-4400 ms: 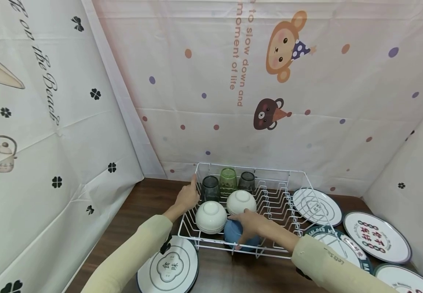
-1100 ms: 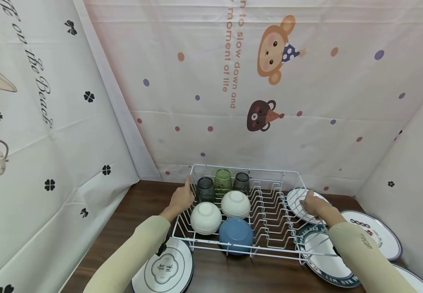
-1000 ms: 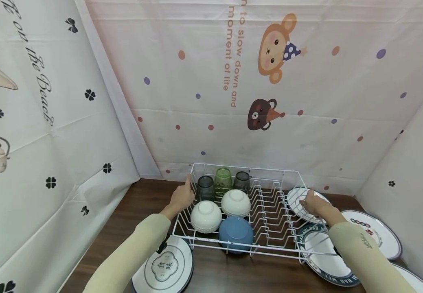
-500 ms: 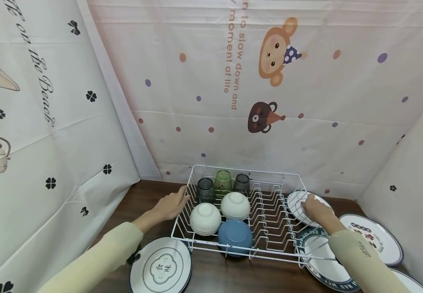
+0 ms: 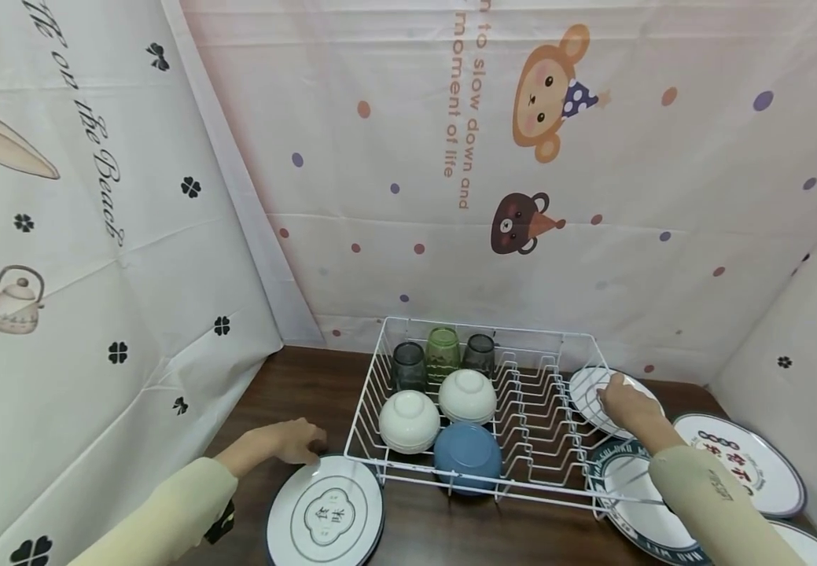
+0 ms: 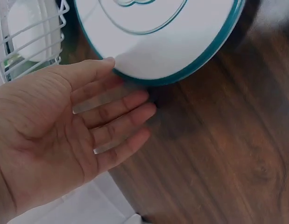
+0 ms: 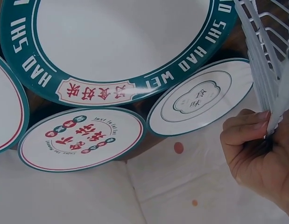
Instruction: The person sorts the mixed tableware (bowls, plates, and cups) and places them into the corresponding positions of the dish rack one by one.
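Observation:
My left hand (image 5: 296, 442) is at the upper left rim of a stack of white plates (image 5: 325, 511) with dark rims, left of the rack. In the left wrist view its thumb (image 6: 95, 70) lies at the teal rim of the top plate (image 6: 149, 56), the other fingers loosely extended beside the edge. My right hand (image 5: 631, 406) grips the right side wire of the white dish rack (image 5: 542, 491); the right wrist view shows thumb and fingers (image 7: 251, 128) pinching it. Two white bowls (image 5: 408, 422), a blue bowl (image 5: 468, 456) and three glasses (image 5: 443, 354) stand upside down in the rack's left part.
Right of the rack lie several plates: a small white one (image 5: 595, 393), a large teal-rimmed one (image 5: 645, 495), one with red characters (image 5: 741, 456) and another partly cut off. A printed cloth (image 5: 351, 181) hangs behind the dark wooden table (image 5: 422, 534).
My right hand has released the blue bowl and taken hold of the rack's right side. My left hand has left the rack's left side and moved down to the plate stack.

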`<state>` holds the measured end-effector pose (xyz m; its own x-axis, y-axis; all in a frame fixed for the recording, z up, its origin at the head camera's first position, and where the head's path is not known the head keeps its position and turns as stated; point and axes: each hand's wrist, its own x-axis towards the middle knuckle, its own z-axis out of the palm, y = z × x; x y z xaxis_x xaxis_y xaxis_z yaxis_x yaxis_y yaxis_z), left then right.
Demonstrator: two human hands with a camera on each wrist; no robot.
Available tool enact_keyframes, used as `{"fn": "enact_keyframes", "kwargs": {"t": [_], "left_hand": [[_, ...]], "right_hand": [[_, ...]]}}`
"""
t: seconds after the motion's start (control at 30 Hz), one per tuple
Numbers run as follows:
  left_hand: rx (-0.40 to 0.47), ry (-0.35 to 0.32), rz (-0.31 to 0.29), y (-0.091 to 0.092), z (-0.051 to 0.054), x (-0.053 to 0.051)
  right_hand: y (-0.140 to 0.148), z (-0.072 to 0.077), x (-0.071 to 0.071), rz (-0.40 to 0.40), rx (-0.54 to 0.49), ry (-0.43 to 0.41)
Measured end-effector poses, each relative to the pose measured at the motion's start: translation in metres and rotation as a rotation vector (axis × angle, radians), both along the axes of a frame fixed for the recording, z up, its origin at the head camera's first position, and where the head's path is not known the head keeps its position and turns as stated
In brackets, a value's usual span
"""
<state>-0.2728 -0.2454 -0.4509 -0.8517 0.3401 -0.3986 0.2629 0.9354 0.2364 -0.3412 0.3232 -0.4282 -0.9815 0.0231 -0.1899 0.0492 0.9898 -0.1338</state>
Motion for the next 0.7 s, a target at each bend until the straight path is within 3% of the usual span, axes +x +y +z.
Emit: {"fn": "enact_keyframes", "kwargs": {"t": [0.23,0.43,0.7], "left_hand": [[0.066,-0.057,0.048,0.002,-0.006,0.005],[0.132,-0.056,-0.004,-0.001,-0.011,0.007],[0.25,-0.062,-0.074,-0.012,-0.02,0.002]], "right_hand": [[-0.006,0.0,0.002,0.028,0.026,0.051],[-0.009,0.0,0.002,-0.001,0.038,0.057],[-0.005,-0.003,-0.003,-0.043,0.064,-0.007]]}}
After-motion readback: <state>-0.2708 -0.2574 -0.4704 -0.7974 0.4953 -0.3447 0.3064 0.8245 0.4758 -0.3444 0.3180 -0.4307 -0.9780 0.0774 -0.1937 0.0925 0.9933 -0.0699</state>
